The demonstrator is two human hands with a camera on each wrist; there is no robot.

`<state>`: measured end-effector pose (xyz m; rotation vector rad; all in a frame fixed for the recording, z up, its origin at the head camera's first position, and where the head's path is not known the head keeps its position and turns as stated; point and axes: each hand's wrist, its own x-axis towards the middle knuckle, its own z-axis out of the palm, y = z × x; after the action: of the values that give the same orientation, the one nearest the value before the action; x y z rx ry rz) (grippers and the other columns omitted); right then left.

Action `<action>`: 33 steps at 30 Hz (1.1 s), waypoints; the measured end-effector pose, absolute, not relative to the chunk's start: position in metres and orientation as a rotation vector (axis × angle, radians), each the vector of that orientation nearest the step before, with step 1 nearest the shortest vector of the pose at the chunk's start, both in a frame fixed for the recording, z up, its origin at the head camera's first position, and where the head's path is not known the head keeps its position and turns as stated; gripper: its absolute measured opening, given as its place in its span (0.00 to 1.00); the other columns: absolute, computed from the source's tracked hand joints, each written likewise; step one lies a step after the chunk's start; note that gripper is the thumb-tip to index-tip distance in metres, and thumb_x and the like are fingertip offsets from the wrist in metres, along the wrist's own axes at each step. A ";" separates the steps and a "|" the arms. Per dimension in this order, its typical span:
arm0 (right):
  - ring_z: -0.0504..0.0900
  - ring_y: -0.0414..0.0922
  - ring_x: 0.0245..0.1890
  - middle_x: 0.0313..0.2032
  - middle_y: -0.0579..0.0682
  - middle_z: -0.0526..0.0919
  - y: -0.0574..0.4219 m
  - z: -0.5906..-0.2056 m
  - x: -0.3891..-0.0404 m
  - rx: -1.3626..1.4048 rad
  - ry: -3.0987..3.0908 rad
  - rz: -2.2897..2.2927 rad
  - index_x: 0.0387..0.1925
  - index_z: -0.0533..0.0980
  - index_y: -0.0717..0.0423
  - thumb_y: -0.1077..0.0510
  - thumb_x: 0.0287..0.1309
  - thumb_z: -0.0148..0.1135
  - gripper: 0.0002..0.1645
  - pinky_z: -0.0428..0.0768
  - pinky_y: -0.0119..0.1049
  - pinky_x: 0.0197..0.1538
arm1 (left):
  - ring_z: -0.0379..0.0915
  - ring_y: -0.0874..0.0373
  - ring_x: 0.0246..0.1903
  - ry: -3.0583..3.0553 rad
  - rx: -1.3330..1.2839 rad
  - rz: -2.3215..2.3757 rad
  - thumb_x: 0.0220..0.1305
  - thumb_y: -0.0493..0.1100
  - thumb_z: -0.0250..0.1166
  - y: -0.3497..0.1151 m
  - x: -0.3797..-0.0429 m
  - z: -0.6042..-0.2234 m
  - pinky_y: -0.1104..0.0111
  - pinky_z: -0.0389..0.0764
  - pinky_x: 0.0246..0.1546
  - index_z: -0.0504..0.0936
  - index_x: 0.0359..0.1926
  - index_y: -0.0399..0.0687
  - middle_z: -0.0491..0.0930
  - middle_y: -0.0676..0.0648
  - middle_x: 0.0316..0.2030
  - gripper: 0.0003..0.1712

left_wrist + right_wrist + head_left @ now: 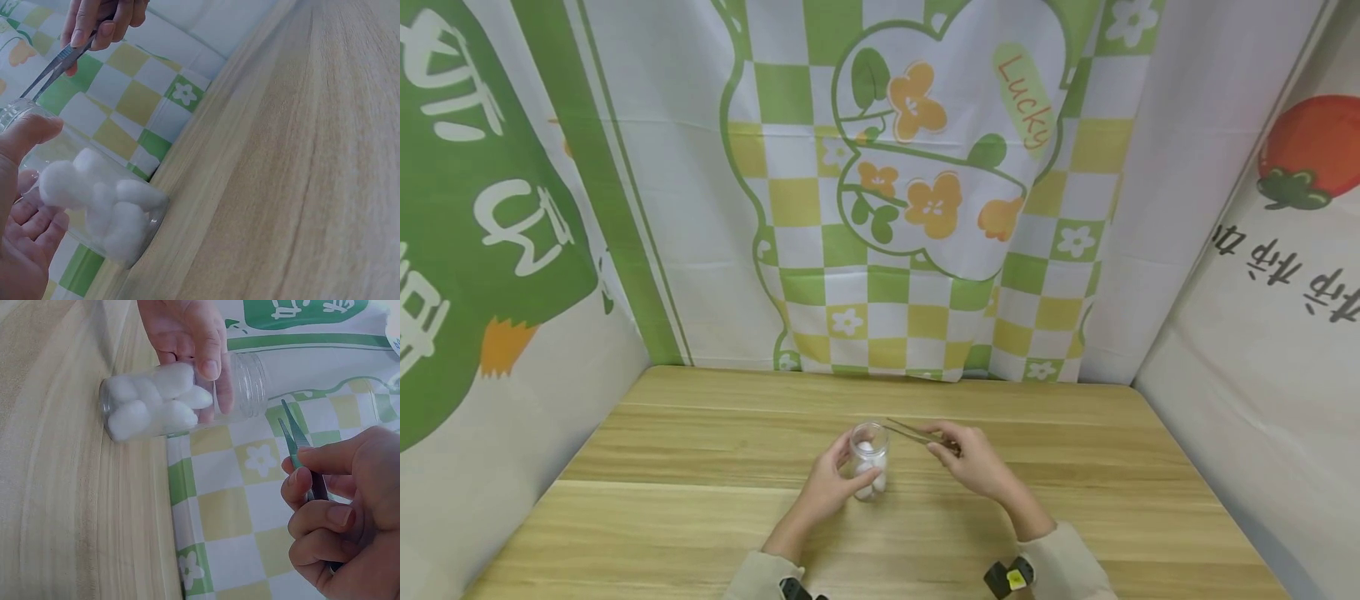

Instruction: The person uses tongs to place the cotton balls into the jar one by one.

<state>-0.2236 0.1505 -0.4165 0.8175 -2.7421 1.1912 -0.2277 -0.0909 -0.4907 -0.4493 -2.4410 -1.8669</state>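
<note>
A clear jar (870, 433) without a lid stands upright on the wooden table, partly filled with several white cotton balls (150, 400). My left hand (829, 487) grips the jar from its left side, thumb across the front and fingers around the back. Metal tweezers (297, 434) are pinched in my right hand (970, 458), between thumb and fingers, to the right of the jar. Their two tips stand apart with nothing between them, close to the jar's rim (25, 109) and pointing toward it.
The wooden table (700, 517) spreads out on all sides of the jar. A checkered fabric curtain (880, 317) hangs along its back edge. Printed cloth walls (1247, 333) close in the left and right sides.
</note>
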 end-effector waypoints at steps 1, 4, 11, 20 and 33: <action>0.64 0.29 0.18 0.21 0.53 0.78 0.151 -0.417 -0.224 0.807 -2.740 1.203 0.53 0.75 0.65 0.64 0.65 0.56 0.16 0.67 0.22 0.19 | 0.64 0.37 0.67 -2.440 -0.449 -1.867 0.56 0.43 0.70 -0.091 -0.228 -0.491 0.44 0.64 0.71 0.63 0.68 0.39 0.71 0.37 0.65 0.42; 0.63 0.28 0.17 0.20 0.53 0.76 0.154 -0.421 -0.225 0.776 -2.727 1.237 0.53 0.75 0.66 0.64 0.65 0.56 0.16 0.65 0.22 0.19 | 0.64 0.38 0.68 -2.434 -0.450 -1.875 0.56 0.43 0.70 -0.090 -0.227 -0.491 0.44 0.64 0.72 0.63 0.68 0.39 0.72 0.38 0.65 0.41; 0.63 0.28 0.17 0.20 0.55 0.75 0.161 -0.429 -0.226 0.709 -2.714 1.295 0.54 0.74 0.67 0.64 0.65 0.56 0.18 0.64 0.22 0.19 | 0.64 0.38 0.67 -2.432 -0.443 -1.871 0.56 0.43 0.71 -0.090 -0.227 -0.492 0.44 0.64 0.71 0.64 0.68 0.40 0.73 0.39 0.64 0.41; 0.68 0.29 0.19 0.20 0.57 0.77 0.161 -0.438 -0.224 0.610 -2.689 1.359 0.50 0.75 0.70 0.66 0.62 0.57 0.15 0.69 0.21 0.20 | 0.64 0.40 0.68 -2.426 -0.431 -1.886 0.56 0.42 0.71 -0.090 -0.227 -0.491 0.45 0.63 0.72 0.65 0.68 0.43 0.74 0.42 0.63 0.40; 0.64 0.30 0.17 0.19 0.56 0.76 0.164 -0.446 -0.221 0.510 -2.676 1.437 0.50 0.75 0.69 0.64 0.63 0.57 0.16 0.63 0.21 0.19 | 0.65 0.40 0.67 -2.417 -0.429 -1.882 0.56 0.42 0.71 -0.089 -0.227 -0.491 0.45 0.63 0.72 0.67 0.67 0.44 0.76 0.43 0.62 0.38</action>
<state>-0.2212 0.1637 -0.4464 0.5100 -2.6757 1.4369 -0.2268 -0.0894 -0.4906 -0.4291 -2.4165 -1.8823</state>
